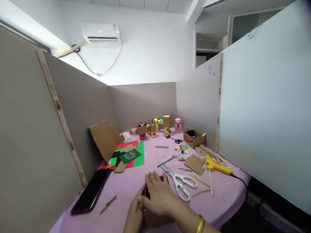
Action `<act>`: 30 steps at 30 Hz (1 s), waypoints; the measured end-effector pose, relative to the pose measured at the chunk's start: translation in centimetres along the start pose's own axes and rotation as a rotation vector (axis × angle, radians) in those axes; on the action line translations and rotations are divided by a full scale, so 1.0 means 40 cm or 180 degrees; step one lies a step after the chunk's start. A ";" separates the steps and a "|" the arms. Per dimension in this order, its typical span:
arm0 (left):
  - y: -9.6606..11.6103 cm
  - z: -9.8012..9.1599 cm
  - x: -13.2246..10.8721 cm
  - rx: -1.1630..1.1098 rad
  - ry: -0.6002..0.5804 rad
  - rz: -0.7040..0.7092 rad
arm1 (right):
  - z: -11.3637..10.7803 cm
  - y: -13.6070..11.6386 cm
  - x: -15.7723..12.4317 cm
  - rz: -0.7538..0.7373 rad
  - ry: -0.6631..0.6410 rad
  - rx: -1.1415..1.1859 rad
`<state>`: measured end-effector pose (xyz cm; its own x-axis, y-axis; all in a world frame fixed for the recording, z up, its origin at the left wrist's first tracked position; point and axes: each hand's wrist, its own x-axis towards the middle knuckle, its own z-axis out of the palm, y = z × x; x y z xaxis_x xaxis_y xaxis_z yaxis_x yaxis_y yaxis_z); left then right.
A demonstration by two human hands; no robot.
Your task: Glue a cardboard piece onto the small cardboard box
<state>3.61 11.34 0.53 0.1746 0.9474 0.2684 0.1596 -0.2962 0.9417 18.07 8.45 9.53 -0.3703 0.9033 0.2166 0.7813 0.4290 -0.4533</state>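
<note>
Both my hands rest together at the near middle of the pink table [136, 181]. My right hand [159, 194], with a gold bangle on its wrist, lies on top of a small dark-and-brown cardboard piece [155, 219], fingers curved over it. My left hand [136, 213] pinches the piece's left edge from below. Most of the piece is hidden under the hands. White-handled scissors [178, 183] lie just right of my right hand.
A yellow glue gun [215, 165] with its cord lies at the right. Cardboard scraps [194, 163], coloured paper sheets [128, 155], a dark tablet [91, 192], small cardboard figures [153, 127], a pink bottle [178, 125] and a small box [194, 137] surround them. Partition walls enclose the table.
</note>
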 end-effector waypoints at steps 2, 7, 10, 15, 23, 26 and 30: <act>0.007 0.002 -0.002 -0.0004 0.0018 -0.0038 | 0.000 0.000 -0.001 0.0008 -0.0003 -0.0006; 0.011 0.007 0.002 -0.0013 -0.0014 0.0046 | 0.000 0.001 0.000 0.0011 -0.0031 -0.0012; 0.006 0.006 0.003 0.0019 -0.0024 0.0092 | -0.001 0.002 0.000 0.0012 -0.0056 -0.0009; 0.000 0.000 0.001 0.0017 -0.0072 0.0118 | -0.001 0.001 0.001 0.0021 -0.0064 -0.0018; -0.012 0.001 0.009 -0.0016 -0.0072 0.0087 | -0.002 0.000 0.001 0.0022 -0.0058 -0.0022; -0.007 0.001 0.005 -0.0013 -0.0090 0.0053 | -0.002 -0.001 0.000 0.0003 -0.0029 -0.0017; 0.007 0.000 0.001 -0.0027 -0.0077 0.0019 | 0.001 -0.001 0.001 -0.0001 0.0003 -0.0015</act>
<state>3.64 11.32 0.81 0.1990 0.9423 0.2691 0.1504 -0.3008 0.9418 17.99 8.45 9.52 -0.3701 0.9031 0.2176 0.7835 0.4293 -0.4492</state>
